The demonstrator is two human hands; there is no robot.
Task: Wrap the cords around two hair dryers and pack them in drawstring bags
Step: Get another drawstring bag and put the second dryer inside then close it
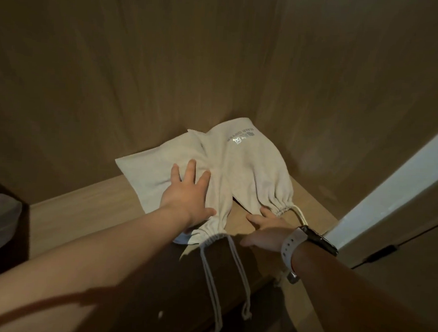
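Drawstring bags lie side by side on the shelf [81,216], mouths gathered: the left bag [148,171] under my flat, spread left hand [185,197], the right bag [258,168] just past the fingertips of my right hand [268,228], which rests loose on the wood, holding nothing. I'd press gently, nudging both toward the corner beyond my fingers (the dryers don't show), then tuck up the drawstrings [210,280] dangling below my wrists.

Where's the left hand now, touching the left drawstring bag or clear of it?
Touching. The head view shows the left hand lying flat on the left drawstring bag, fingers spread on its cloth.
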